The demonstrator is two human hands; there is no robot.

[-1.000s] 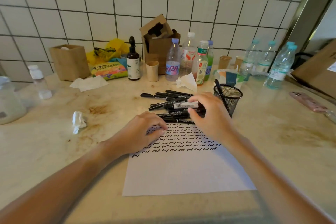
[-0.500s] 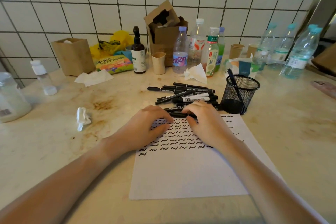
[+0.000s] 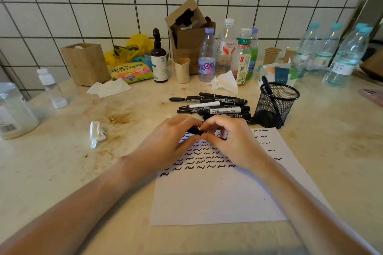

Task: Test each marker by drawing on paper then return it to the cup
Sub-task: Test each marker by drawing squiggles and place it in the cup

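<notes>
Pinching one black marker (image 3: 194, 131) between both hands, left hand (image 3: 170, 143) and right hand (image 3: 230, 141) curled on it, low over the far end of the paper (image 3: 217, 198). Mesh cup (image 3: 275, 105) far right, beside the marker pile (image 3: 213, 105). Likely uncapping; risk: sudden release jerking the tip, smearing fingers or squiggles.

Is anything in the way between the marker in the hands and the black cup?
Nothing visible blocks it. Both hands hold the marker above the paper; the mesh cup stands open-topped to the right, the marker pile lying left of it.
</notes>
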